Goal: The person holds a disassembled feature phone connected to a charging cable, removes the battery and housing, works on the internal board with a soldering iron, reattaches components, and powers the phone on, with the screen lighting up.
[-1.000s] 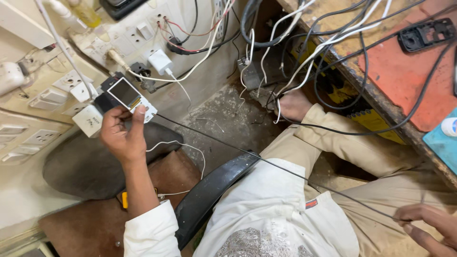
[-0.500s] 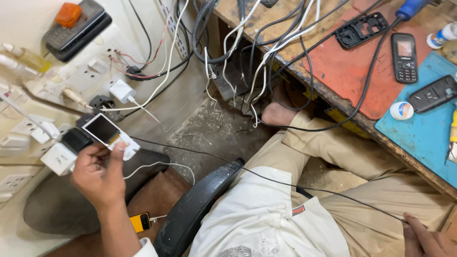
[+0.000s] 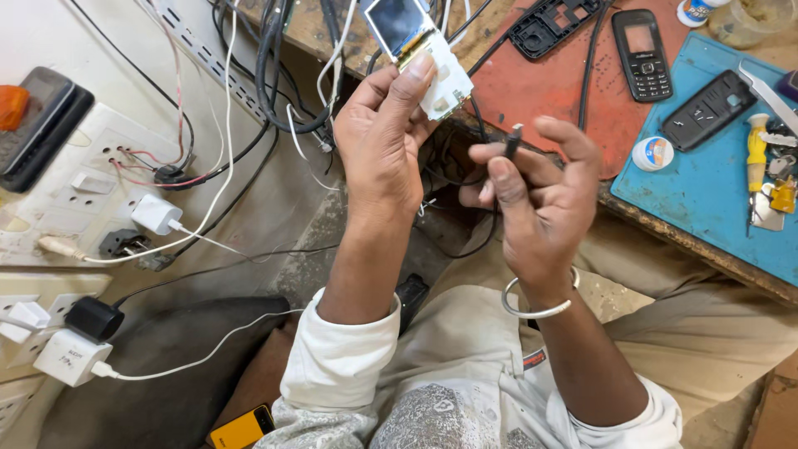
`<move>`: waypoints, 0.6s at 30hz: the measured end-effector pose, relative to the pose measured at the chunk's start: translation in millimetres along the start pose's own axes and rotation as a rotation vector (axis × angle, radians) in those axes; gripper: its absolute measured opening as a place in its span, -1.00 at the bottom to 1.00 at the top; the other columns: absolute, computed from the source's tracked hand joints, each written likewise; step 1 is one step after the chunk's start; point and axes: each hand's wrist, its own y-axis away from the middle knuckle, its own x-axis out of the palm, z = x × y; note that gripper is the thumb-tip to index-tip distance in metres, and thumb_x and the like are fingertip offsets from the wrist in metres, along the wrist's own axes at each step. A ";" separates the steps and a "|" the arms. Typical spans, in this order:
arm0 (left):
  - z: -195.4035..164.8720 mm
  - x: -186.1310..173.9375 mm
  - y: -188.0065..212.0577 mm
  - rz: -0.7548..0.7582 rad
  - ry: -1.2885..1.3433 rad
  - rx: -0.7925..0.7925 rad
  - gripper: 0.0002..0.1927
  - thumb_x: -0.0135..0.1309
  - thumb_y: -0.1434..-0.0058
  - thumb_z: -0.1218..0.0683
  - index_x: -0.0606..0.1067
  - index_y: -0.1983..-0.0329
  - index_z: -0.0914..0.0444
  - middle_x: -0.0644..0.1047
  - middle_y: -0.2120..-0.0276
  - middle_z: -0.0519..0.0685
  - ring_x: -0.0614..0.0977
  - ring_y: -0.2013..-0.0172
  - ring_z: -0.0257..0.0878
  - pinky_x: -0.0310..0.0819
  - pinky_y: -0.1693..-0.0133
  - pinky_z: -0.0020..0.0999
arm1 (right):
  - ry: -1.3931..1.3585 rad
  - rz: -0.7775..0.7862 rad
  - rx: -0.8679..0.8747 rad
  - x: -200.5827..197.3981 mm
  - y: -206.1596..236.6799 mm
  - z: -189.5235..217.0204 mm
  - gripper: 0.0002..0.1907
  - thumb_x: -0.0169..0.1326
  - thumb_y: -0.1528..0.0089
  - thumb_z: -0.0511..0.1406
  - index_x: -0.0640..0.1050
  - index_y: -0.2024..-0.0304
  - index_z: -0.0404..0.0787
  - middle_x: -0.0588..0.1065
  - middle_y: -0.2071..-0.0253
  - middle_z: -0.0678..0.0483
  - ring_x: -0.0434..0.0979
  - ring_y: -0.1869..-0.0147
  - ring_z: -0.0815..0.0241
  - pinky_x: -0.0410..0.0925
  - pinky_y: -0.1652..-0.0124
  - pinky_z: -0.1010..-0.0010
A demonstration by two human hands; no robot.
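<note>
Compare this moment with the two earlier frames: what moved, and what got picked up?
The left hand carried the bare phone board from the wall sockets up to the bench. The right hand, empty before, now pinches a black cable plug. The board stayed in the left hand.

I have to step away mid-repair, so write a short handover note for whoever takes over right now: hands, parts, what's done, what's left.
Left hand: raised, holding a bare phone board with its screen by thumb and fingers.
Right hand: pinching the black plug end of a cable beside the board, apart from it.
On the bench: a black keypad phone and an empty black phone frame on the red mat; a black phone back cover and a yellow-handled tool on the blue mat.
Done: the board is out of its casing.
Left: the plug is not yet in the board; the casing parts lie loose.
</note>
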 end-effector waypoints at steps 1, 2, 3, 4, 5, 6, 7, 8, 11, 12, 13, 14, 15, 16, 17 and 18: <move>5.0 2.9 -0.7 0.003 0.008 0.026 -0.75 0.32 -0.29 0.21 0.51 0.08 0.40 0.58 0.28 0.00 0.55 0.36 -0.36 0.44 0.27 -0.46 | -0.001 -0.008 0.053 3.8 -4.0 -1.7 -0.67 0.12 -0.44 -0.42 0.36 -0.20 -0.36 0.62 0.01 -0.13 0.54 0.20 0.35 0.53 0.17 0.47; 8.7 4.2 -1.5 0.006 0.015 0.052 -0.75 0.34 -0.31 0.22 0.51 0.07 0.41 0.56 0.28 0.00 0.51 0.37 -0.38 0.37 0.30 -0.48 | -0.003 -0.016 0.106 6.0 -5.9 -3.8 -0.70 0.13 -0.44 -0.43 0.43 -0.19 -0.43 0.62 0.00 -0.13 0.52 0.19 0.37 0.56 0.17 0.46; 11.7 4.6 -1.8 -0.002 0.014 0.048 -0.75 0.32 -0.28 0.22 0.51 0.08 0.41 0.58 0.27 0.01 0.56 0.33 -0.36 0.44 0.26 -0.45 | 0.002 -0.020 0.108 7.3 -6.6 -6.3 -0.72 0.13 -0.44 -0.44 0.46 -0.18 -0.44 0.63 0.03 -0.11 0.53 0.18 0.38 0.55 0.16 0.47; 13.8 4.7 -2.1 -0.008 0.013 0.045 -0.75 0.31 -0.25 0.21 0.50 0.10 0.40 0.60 0.26 0.02 0.62 0.29 -0.33 0.51 0.22 -0.42 | 0.006 -0.024 0.107 7.7 -6.8 -9.1 -0.73 0.14 -0.44 -0.45 0.50 -0.17 -0.46 0.63 0.05 -0.09 0.54 0.17 0.38 0.53 0.15 0.48; 14.7 4.2 -2.5 -0.011 0.011 0.043 -0.75 0.29 -0.22 0.20 0.50 0.12 0.39 0.62 0.25 0.03 0.67 0.25 -0.30 0.58 0.17 -0.39 | 0.008 -0.030 0.105 8.1 -6.7 -12.3 -0.74 0.15 -0.44 -0.45 0.53 -0.16 -0.47 0.63 0.07 -0.07 0.55 0.15 0.38 0.52 0.14 0.50; 15.2 4.1 -2.6 -0.010 0.003 0.049 -0.75 0.30 -0.23 0.21 0.50 0.11 0.40 0.62 0.25 0.04 0.67 0.25 -0.29 0.57 0.18 -0.39 | 0.047 -0.044 0.103 7.9 -6.8 -15.1 -0.74 0.16 -0.42 -0.45 0.54 -0.14 -0.47 0.63 0.10 -0.06 0.57 0.16 0.39 0.53 0.14 0.50; 14.7 3.8 -3.3 -0.008 -0.002 0.057 -0.75 0.30 -0.24 0.21 0.50 0.11 0.40 0.62 0.25 0.04 0.66 0.25 -0.29 0.56 0.19 -0.40 | 0.087 -0.057 0.100 8.0 -7.2 -17.7 -0.74 0.17 -0.40 -0.44 0.55 -0.12 -0.46 0.63 0.13 -0.04 0.58 0.17 0.39 0.53 0.14 0.51; 14.0 4.1 -3.6 -0.005 -0.007 0.065 -0.75 0.31 -0.25 0.22 0.50 0.10 0.41 0.62 0.25 0.05 0.66 0.25 -0.28 0.55 0.19 -0.40 | 0.127 -0.069 0.095 7.9 -8.0 -19.4 -0.74 0.18 -0.38 -0.44 0.56 -0.10 -0.45 0.63 0.15 -0.03 0.60 0.18 0.39 0.54 0.14 0.51; 11.7 5.5 -3.6 -0.025 -0.040 0.085 -0.76 0.30 -0.28 0.23 0.50 0.08 0.41 0.62 0.25 0.05 0.63 0.27 -0.30 0.43 0.28 -0.48 | 0.178 -0.066 0.100 9.8 -11.6 -19.9 -0.74 0.18 -0.37 -0.43 0.57 -0.09 -0.46 0.63 0.16 -0.02 0.62 0.16 0.37 0.57 0.13 0.50; 11.8 6.6 -3.0 -0.019 -0.043 0.105 -0.76 0.30 -0.28 0.23 0.49 0.09 0.42 0.61 0.25 0.04 0.64 0.27 -0.30 0.48 0.24 -0.46 | 0.188 -0.064 0.091 10.6 -12.9 -18.7 -0.75 0.18 -0.38 -0.43 0.57 -0.09 -0.45 0.63 0.16 -0.01 0.62 0.15 0.37 0.58 0.13 0.50; 11.7 7.2 -2.1 -0.013 -0.044 0.124 -0.75 0.30 -0.28 0.23 0.49 0.09 0.42 0.61 0.25 0.04 0.64 0.26 -0.31 0.52 0.20 -0.44 | 0.201 -0.063 0.081 12.1 -13.9 -17.1 -0.75 0.19 -0.38 -0.43 0.57 -0.09 -0.45 0.62 0.16 0.00 0.62 0.14 0.36 0.59 0.13 0.49; 12.6 8.4 -1.9 -0.006 -0.044 0.145 -0.75 0.30 -0.28 0.23 0.49 0.09 0.42 0.61 0.26 0.03 0.65 0.25 -0.31 0.57 0.16 -0.42 | 0.214 -0.060 0.069 12.7 -15.5 -15.6 -0.76 0.19 -0.38 -0.43 0.58 -0.09 -0.44 0.62 0.16 0.00 0.62 0.14 0.36 0.60 0.13 0.49; 13.3 9.2 -1.6 -0.012 -0.058 0.152 -0.75 0.29 -0.28 0.23 0.49 0.09 0.43 0.61 0.26 0.03 0.64 0.26 -0.32 0.56 0.17 -0.44 | 0.213 -0.058 0.070 13.7 -16.5 -14.1 -0.77 0.17 -0.39 -0.42 0.58 -0.07 -0.44 0.61 0.17 0.02 0.62 0.15 0.36 0.60 0.13 0.49; 13.9 9.8 -1.5 -0.019 -0.073 0.160 -0.75 0.29 -0.28 0.23 0.49 0.08 0.43 0.61 0.27 0.02 0.64 0.27 -0.33 0.55 0.18 -0.45 | 0.212 -0.057 0.070 14.1 -17.6 -13.0 -0.77 0.16 -0.40 -0.40 0.58 -0.06 -0.44 0.60 0.19 0.04 0.61 0.15 0.37 0.59 0.14 0.50; 14.3 10.2 -1.2 -0.024 -0.087 0.167 -0.75 0.29 -0.29 0.23 0.49 0.08 0.44 0.62 0.27 0.02 0.63 0.28 -0.35 0.54 0.18 -0.47 | 0.212 -0.056 0.070 14.6 -18.2 -12.3 -0.78 0.15 -0.40 -0.38 0.58 -0.04 -0.44 0.59 0.20 0.05 0.61 0.16 0.37 0.59 0.15 0.51; 14.3 10.2 -1.0 -0.028 -0.107 0.177 -0.75 0.28 -0.29 0.23 0.49 0.08 0.44 0.62 0.27 0.02 0.62 0.29 -0.36 0.54 0.19 -0.49 | 0.196 -0.034 0.086 14.5 -19.0 -11.9 -0.79 0.12 -0.42 -0.36 0.58 -0.01 -0.43 0.56 0.22 0.07 0.58 0.19 0.38 0.56 0.16 0.52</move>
